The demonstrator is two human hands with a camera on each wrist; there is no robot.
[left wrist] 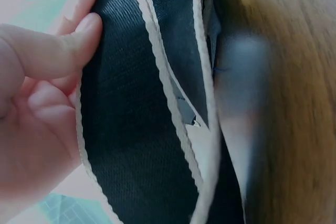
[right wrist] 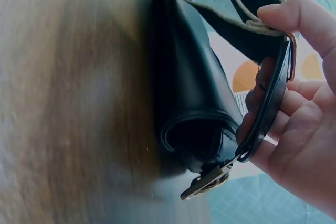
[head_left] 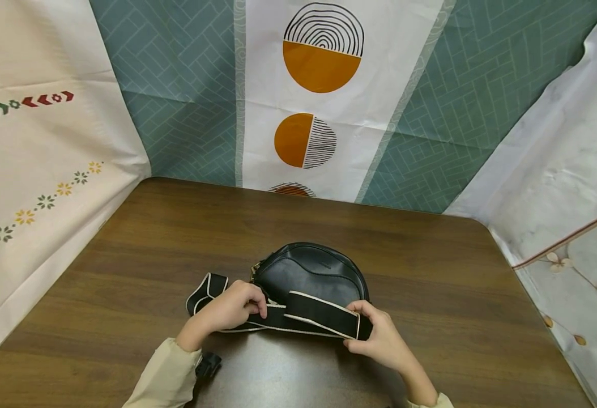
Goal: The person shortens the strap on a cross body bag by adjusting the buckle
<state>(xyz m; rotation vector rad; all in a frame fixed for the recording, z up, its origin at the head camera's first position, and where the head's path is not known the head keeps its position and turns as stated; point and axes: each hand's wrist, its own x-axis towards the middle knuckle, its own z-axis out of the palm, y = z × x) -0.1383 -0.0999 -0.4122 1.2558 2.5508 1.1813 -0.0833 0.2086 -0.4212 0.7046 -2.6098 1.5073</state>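
Note:
A black half-round leather bag (head_left: pixel 311 275) stands on the table, with its wide black strap (head_left: pixel 321 313), edged in cream, running in front of it. My left hand (head_left: pixel 232 309) pinches the strap near the bag's left end; in the left wrist view the thumb presses the strap's edge. At the other end, my right hand (head_left: pixel 380 337) holds the strap between thumb and fingers beside a thin metal ring. The right wrist view shows a leather tab (right wrist: pixel 270 103) across those fingers, joined by a metal clasp (right wrist: pixel 207 182) to the bag's end. Part of the strap hides the bag's lower front.
The brown wooden table (head_left: pixel 456 283) surrounds the bag. Left of the left hand, a loop of strap (head_left: pixel 207 292) sticks out. A small black object (head_left: pixel 208 365) sits by the left sleeve. Patterned cloths (head_left: pixel 191 102) hang behind and at both sides.

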